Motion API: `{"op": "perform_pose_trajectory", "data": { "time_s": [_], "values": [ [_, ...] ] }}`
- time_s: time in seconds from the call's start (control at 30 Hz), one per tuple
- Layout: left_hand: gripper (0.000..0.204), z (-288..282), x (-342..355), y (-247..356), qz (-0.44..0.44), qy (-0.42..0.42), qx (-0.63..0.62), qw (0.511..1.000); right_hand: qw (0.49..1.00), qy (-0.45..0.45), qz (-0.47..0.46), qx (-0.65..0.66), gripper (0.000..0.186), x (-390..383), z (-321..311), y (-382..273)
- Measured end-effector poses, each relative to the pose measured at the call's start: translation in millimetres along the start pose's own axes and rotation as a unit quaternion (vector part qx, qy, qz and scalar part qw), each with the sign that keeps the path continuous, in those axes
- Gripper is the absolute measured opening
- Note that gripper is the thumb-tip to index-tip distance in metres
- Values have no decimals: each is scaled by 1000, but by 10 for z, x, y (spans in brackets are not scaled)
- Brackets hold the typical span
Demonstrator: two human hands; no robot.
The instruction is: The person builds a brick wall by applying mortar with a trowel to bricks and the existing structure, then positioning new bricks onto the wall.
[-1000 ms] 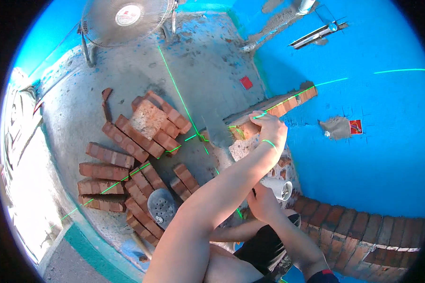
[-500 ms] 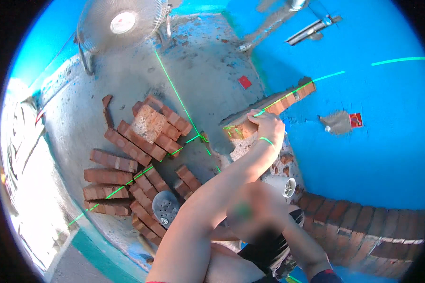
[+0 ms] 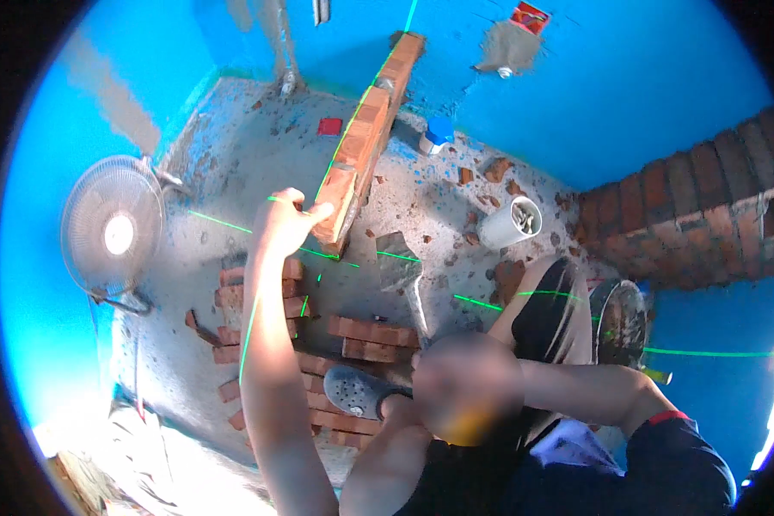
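A low row of bricks [image 3: 371,120] is seen running out across a gritty floor [image 3: 211,185] from a blue wall [image 3: 525,125], its top edge traced by a green laser line. The near end of the row is met by the thumb of the left hand [image 3: 282,230], whose grip is left partly open, with thumb and fingers slightly parted. A trowel [image 3: 397,261] is held in the right hand [image 3: 466,385], its blade placed just beyond the end of the row; the right grip is closed about the handle, though its fingers are blurred. Loose bricks [image 3: 374,331] are spread near a grey clog [image 3: 353,391], and a white tub [image 3: 496,228] is tipped beside scattered rubble.
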State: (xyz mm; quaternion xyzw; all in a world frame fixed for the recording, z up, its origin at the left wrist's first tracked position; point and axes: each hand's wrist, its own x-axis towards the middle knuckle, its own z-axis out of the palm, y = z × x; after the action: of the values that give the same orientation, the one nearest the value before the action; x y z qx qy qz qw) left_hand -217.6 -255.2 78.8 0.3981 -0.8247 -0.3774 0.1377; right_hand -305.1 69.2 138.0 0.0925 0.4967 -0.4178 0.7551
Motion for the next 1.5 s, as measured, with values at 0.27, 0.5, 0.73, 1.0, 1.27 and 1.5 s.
{"op": "perform_pose_trajectory", "data": {
  "time_s": [0.27,0.5,0.73,1.0,1.27,1.5],
  "values": [
    [41,303,-29,10,-29,21,13,999,963,152,-11,221,19,1378,598,171],
    [37,237,-159,168,-2,19,-15,1000,963,152,-77,207,20,1520,986,145],
    [30,262,-135,126,2,49,-63,997,957,164,-151,186,14,1575,943,-102],
    [34,224,-216,305,-85,-14,-118,989,954,142,-167,203,14,1539,870,-290],
    [27,223,-295,376,-71,5,-143,987,957,127,-169,196,14,1365,893,-194],
    [24,150,-97,254,24,-11,-9,1000,961,87,-196,177,14,1266,798,-371]
  ]
}}
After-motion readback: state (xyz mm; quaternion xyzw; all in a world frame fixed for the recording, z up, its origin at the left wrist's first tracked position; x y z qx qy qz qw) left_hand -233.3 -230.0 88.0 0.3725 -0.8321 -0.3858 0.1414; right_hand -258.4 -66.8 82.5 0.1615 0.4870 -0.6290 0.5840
